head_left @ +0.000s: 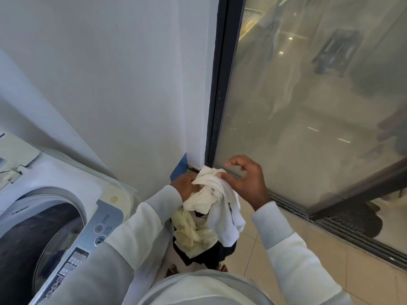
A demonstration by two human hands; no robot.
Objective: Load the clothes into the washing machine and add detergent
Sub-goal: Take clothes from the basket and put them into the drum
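The left hand (184,187) is closed into the near side of a bundle of clothes (211,197), with its fingers largely hidden by the fabric. The right hand (246,183) is curled at the top of the bundle, and the cream cloth is pinched between thumb and fingertips. The bundle is thus held by both hands, in the air above the floor (352,271) and just to the right of the washing machine (66,194).

Several items are gathered in the load. A white cloth (229,219) hangs on the right, a pale yellow garment (193,235) sags below the left hand, and a dark garment (211,254) trails lowest. Only the upper part is gripped; the lower pieces hang free.

The load is judged light, soft and wholly limp. No damage from squeezing is expected, but loose items could slip out, the dark garment first. A hold gathered lower, with one hand under the hanging mass, is judged more secure for the transfer.

The drum (50,234) is seen uncovered at the lower left, with the control panel (97,230) along its near edge. No detergent is visible. A white wall (110,84) stands behind, and a glass door (308,106) to the right.
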